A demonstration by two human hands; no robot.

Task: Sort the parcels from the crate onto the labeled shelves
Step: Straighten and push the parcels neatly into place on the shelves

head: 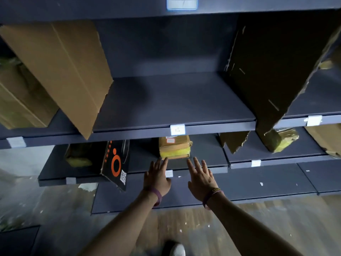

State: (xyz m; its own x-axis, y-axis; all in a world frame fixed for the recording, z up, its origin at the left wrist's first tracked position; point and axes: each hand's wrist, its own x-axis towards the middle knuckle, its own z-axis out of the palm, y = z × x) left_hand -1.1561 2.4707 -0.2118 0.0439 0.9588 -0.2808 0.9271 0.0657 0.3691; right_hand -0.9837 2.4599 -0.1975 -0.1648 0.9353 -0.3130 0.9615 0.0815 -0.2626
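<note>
Brown parcel (174,147) banded in yellow, black box (115,163) printed with an orange ring, dark blue-grey shelves (175,100), purple wristbands (157,197).

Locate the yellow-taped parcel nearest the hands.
Head view, centre: the parcel sits on the lower shelf, under the white label, right of the black box, just beyond the left hand and right hand.

My left hand (156,177): fingers straight, tips at the front left corner of the parcel (175,147).
My right hand (201,180): fingers spread, tips at its front right corner.
Parcel: brown, yellow-taped, lying on the lower shelf (207,153).
Black box (115,163): left of the parcel, orange ring, tilted over the shelf edge.
Shelf above (175,100): white label (177,129) on its front lip.
</note>
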